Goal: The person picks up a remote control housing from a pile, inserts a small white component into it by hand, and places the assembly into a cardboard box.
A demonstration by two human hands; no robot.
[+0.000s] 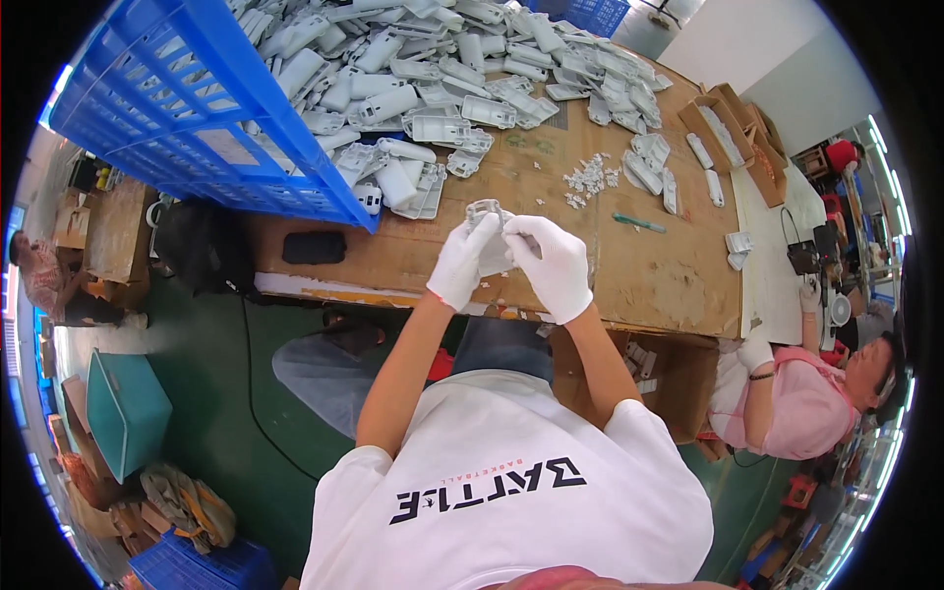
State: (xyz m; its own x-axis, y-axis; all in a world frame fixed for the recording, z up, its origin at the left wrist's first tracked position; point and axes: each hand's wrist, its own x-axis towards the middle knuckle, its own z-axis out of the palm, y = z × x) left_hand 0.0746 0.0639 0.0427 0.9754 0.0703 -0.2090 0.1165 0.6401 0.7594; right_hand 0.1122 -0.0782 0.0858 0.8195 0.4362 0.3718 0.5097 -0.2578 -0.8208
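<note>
In a white glove, my left hand [462, 262] is closed round a whitish plastic casing [496, 258], held over the near edge of the table. My right hand [552, 265], gloved too, pinches at the casing's upper right side. Whether a small part sits between those fingertips is too small to tell. Beyond them, a big heap of similar white and grey plastic casings [383, 104] covers the far part of the cardboard-topped table [649, 285]. A small pile of little white pieces [591, 177] lies to the right of my hands, beside a green pen-like tool [638, 224].
A blue plastic crate [221, 118] stands tilted at the left, with a black pouch [314, 248] near it. Cardboard boxes [723, 138] hold casings at the back right. Another person [796, 398] works at the right. A cable [250, 369] crosses the green floor.
</note>
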